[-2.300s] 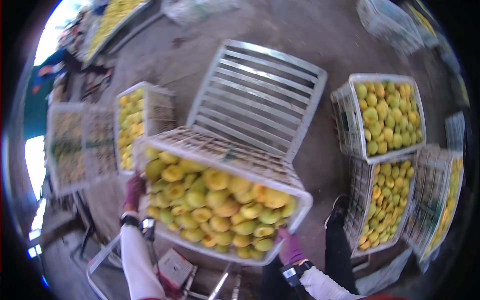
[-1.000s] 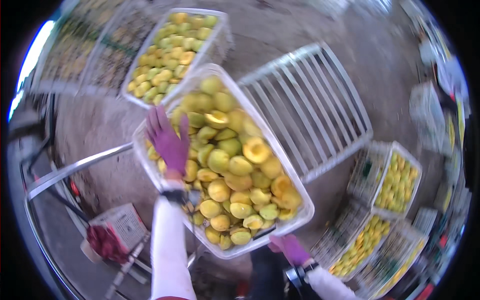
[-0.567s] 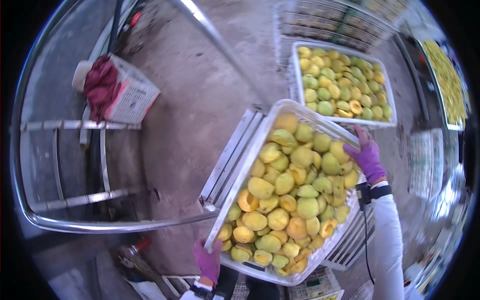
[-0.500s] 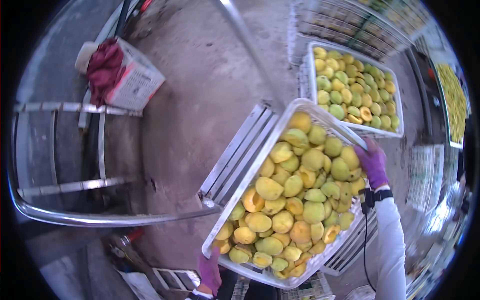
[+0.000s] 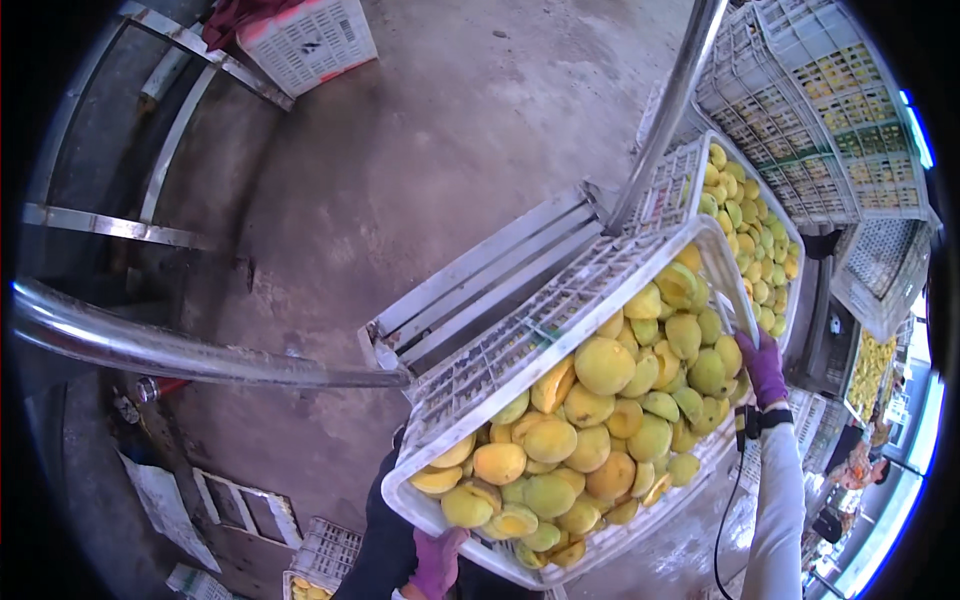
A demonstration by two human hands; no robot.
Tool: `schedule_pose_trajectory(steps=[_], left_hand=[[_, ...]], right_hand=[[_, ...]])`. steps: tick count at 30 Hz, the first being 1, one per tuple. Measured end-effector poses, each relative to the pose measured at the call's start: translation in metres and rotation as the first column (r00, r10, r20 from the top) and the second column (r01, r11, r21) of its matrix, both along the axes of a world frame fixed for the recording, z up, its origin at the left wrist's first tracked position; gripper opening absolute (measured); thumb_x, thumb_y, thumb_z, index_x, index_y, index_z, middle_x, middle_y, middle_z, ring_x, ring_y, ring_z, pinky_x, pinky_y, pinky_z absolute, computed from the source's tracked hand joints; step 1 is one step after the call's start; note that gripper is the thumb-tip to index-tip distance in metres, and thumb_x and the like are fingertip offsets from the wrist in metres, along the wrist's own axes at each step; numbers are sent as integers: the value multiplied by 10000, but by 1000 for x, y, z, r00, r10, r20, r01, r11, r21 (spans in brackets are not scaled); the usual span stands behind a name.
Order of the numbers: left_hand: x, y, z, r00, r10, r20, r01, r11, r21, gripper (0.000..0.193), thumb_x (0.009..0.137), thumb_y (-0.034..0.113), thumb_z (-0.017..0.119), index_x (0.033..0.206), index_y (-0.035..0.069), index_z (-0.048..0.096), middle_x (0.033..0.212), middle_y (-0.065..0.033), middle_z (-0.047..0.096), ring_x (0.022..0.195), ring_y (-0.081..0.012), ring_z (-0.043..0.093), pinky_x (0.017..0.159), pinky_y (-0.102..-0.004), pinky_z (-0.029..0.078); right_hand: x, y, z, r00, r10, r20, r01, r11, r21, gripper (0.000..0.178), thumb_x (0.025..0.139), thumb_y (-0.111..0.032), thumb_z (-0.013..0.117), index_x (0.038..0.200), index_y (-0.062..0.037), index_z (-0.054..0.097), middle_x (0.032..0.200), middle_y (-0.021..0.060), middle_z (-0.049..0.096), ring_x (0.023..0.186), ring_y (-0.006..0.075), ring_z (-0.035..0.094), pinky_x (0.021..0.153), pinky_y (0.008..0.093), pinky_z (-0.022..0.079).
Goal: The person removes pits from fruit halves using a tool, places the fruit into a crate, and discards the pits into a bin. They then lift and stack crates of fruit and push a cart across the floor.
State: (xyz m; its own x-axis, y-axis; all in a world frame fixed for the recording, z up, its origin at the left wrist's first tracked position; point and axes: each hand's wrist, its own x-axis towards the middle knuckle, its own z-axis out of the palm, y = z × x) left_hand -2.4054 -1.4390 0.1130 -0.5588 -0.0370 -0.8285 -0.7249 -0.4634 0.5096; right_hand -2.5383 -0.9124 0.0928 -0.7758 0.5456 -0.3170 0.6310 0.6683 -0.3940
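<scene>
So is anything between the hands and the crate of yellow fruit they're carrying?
No. The left hand grips the near rim of the white crate and the right hand grips its far end; both purple gloves touch the plastic directly.

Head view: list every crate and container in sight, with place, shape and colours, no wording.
Held crate: centre, white lattice plastic, rectangular, full of yellow-green fruit.
Second fruit crate: right of centre, white, same fruit.
Stacked crates: upper right, grey-white lattice.
Small white crate: top left, holding red cloth.
Flat pale panel: bottom left floor.
</scene>
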Motion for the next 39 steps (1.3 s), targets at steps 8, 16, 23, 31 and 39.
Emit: schedule_pose_trajectory(steps=[8, 16, 23, 31, 39], left_hand=[[-1, -9, -19, 992, -75, 98, 80, 996, -40, 434, 760, 8, 617, 1138, 10, 405, 945, -109, 560, 714, -185, 601, 622, -306, 518], [9, -17, -24, 987, -161, 1, 161, 986, -47, 474, 801, 97, 662, 1209, 14, 437, 1048, -95, 566, 820, -189, 601, 676, -322, 525], [-7, -3, -8, 906, -347, 240, 376, 923, -84, 193, 817, 96, 666, 976, 22, 584, 853, 7, 584, 704, -93, 526, 611, -262, 442], [23, -5, -26, 934, -209, 289, 191, 978, 88, 267, 702, -19, 603, 958, 38, 553, 829, -10, 572, 697, -124, 548, 619, -279, 449], [21, -17, -17, 935, -177, 306, 159, 984, 83, 431, 608, -65, 613, 1025, 23, 547, 931, -37, 581, 784, -186, 580, 687, -305, 476]], right_hand=[[52, -12, 19, 983, -88, 160, 64, 986, 151, 358, 838, -300, 670, 1083, -40, 647, 869, 64, 690, 787, 122, 618, 724, 303, 486], [60, -11, -8, 997, -72, 37, 67, 992, 108, 387, 831, -333, 666, 1071, -32, 642, 858, 116, 686, 795, 201, 642, 728, 334, 478], [61, 11, -1, 976, -210, 58, 215, 974, -79, 397, 824, -321, 684, 1045, 8, 649, 890, 92, 685, 755, 148, 628, 695, 310, 498], [47, 20, -17, 973, -101, 209, 86, 993, 77, 382, 795, -323, 716, 1021, -19, 671, 881, 60, 675, 811, 135, 605, 770, 291, 478], [45, -29, 8, 956, -168, 239, 127, 976, 176, 476, 800, -414, 668, 1077, -27, 650, 920, 137, 691, 856, 230, 654, 780, 363, 479]])
